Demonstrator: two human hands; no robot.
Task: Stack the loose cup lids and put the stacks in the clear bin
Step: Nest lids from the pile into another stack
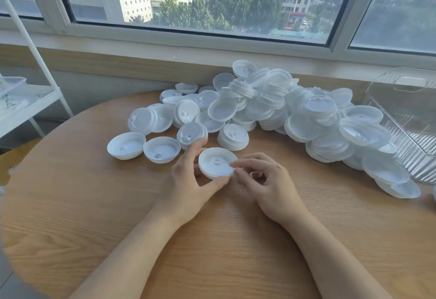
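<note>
Fingers point(197, 150) of the left hand point(188, 188) curl around a small stack of white lids point(215, 163) at the centre of the frame: the index finger reaches over the far rim and the thumb presses the near rim, so the stack sits pinched between them. Just to the right, the right hand point(266, 183) pinches the stack's right edge between thumb and index fingertip, its other fingers loosely curled above the wooden table point(94, 204). The stack looks only a few lids deep, and whether its base touches the tabletop cannot be told.

Above the hands, a big heap of loose lids point(283, 110) spreads from the middle of the frame to the right edge, some nested in short stacks, many tilted or upside down. At its left end, two single lids point(126, 145) lie upturned side by side, apart from the heap and just left of the left hand's fingertips. Another short stack point(233, 137) stands just above the held one.

At the right edge of the frame stands the clear bin point(405, 119), ribbed and see-through, with a cut-out handle near its top; the heap's right end lies against its front. Whether any lids lie inside it cannot be told.

At the left edge a white shelf point(28, 103) stands beside the table. Across the top of the frame a window point(200, 4) looks out on buildings and trees.
</note>
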